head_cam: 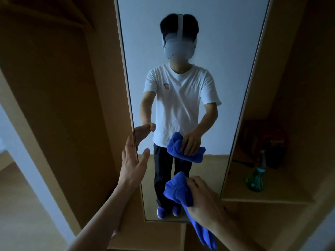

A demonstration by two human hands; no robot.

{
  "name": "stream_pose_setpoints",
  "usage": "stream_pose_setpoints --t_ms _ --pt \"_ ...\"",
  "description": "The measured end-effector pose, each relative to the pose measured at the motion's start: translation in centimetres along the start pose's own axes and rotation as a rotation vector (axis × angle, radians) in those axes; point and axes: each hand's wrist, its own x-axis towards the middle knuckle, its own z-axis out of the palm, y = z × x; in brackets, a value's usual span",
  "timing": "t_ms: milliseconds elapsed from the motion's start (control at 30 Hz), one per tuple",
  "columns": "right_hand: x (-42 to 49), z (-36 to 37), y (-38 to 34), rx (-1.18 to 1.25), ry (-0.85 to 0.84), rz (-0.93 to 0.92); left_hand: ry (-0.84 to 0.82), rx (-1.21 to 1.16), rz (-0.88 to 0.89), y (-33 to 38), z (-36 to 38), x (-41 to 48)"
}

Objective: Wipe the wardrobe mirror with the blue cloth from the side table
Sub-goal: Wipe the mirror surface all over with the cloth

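Mirror: a tall, narrow mirror (217, 51) fills the middle of the frame, set in a wooden wardrobe (63, 87). In it we see a person in a white T-shirt, dark trousers and a headset, with both arms reaching forward.

Left hand: we see the left hand (134, 163) left of centre, in the lower half of the frame. It is open, with the fingers straight and together and the thumb spread apart. The fingertips lie at the mirror's left edge, where they meet their own reflection. The hand holds nothing.

Right hand: the right hand (203, 196) is at lower centre-right, in front of the lower part of the glass. Its fingers are curled round the cloth and grip it in a bunch.

Cloth: the blue cloth (178, 191) is bunched in the right hand, with a fold sticking out to the upper left and a long tail hanging towards the bottom edge of the frame. We see a gap between it and its reflection, which sits higher in the glass. Whether any part touches the mirror we cannot tell.

Shelf: at the right of the frame an open wooden shelf (272, 194) carries a green spray bottle (256, 175), standing upright. A dark box (266, 142) stands behind it, further in.
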Motion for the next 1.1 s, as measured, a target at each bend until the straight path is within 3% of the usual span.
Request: stream_pose_setpoints --t_ms 533,1100 --pt "5.1 -5.8 -3.2 -0.006 0.175 -0.120 0.097 0.071 0.016 2.3 -2.2 3.4" --pt "11.2 -12.5 -9.5 -0.103 0.384 -0.136 -0.019 -0.150 0.257 7.3 -5.5 9.3"
